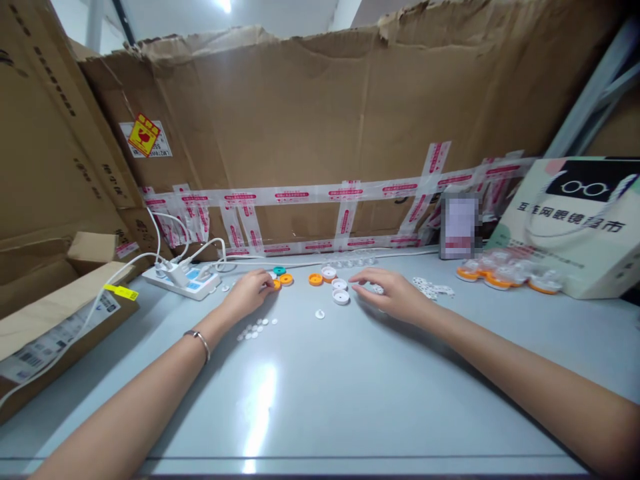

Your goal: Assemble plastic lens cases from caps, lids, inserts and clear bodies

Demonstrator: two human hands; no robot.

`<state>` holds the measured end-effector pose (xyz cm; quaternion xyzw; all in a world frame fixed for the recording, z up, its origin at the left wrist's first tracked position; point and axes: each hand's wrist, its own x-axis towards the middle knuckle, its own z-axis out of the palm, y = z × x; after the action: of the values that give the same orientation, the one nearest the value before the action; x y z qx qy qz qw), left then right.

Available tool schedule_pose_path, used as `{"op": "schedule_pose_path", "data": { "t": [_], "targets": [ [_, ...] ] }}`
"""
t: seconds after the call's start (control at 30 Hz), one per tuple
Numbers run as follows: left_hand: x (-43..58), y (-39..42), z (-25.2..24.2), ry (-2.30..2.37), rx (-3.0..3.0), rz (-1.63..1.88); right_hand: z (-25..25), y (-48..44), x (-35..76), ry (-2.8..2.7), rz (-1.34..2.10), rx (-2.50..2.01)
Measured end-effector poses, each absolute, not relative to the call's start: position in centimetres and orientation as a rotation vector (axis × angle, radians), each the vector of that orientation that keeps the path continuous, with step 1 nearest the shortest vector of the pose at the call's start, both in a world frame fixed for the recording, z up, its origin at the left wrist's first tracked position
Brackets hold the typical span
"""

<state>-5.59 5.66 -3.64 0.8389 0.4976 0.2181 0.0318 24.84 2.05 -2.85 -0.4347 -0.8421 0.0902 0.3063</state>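
My left hand (249, 293) is closed at the fingertips on the edge of a small orange round cap (277, 285). Right beside that cap lie another orange cap (286, 280) and a teal one (279, 271). My right hand (387, 291) hovers low over the table with thumb and fingers apart, nothing visible between them. Just left of its fingertips are white round caps (341, 297), with an orange cap (315, 280) a little farther left. A small white disc with a raised knob (320, 315) lies between my hands. Several tiny white discs (255, 329) are scattered below my left wrist.
A white power strip (187, 280) with cables stands at the left, near an open cardboard box (65, 320). White small parts (433, 289) and clear-and-orange pieces (505, 270) lie right. A phone-like device (459, 227) and paper bag (575, 227) stand behind. Large cardboard (320, 120) walls the back.
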Motion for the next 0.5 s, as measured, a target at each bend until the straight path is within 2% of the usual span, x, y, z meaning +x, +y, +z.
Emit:
{"op": "schedule_pose_path", "data": {
  "t": [0.07,0.2,0.5],
  "targets": [
    [-4.4,4.7,-3.1,1.456,2.627,0.761,-2.6,1.7,24.6,-2.198,0.271,-1.139],
    [-1.1,2.3,-2.7,0.95,2.777,0.964,-2.4,1.2,24.1,-2.165,0.296,-1.081],
    [0.2,1.8,-3.9,0.875,2.875,0.705,-3.2,1.0,23.5,-2.222,0.358,-1.012]
  ]
}}
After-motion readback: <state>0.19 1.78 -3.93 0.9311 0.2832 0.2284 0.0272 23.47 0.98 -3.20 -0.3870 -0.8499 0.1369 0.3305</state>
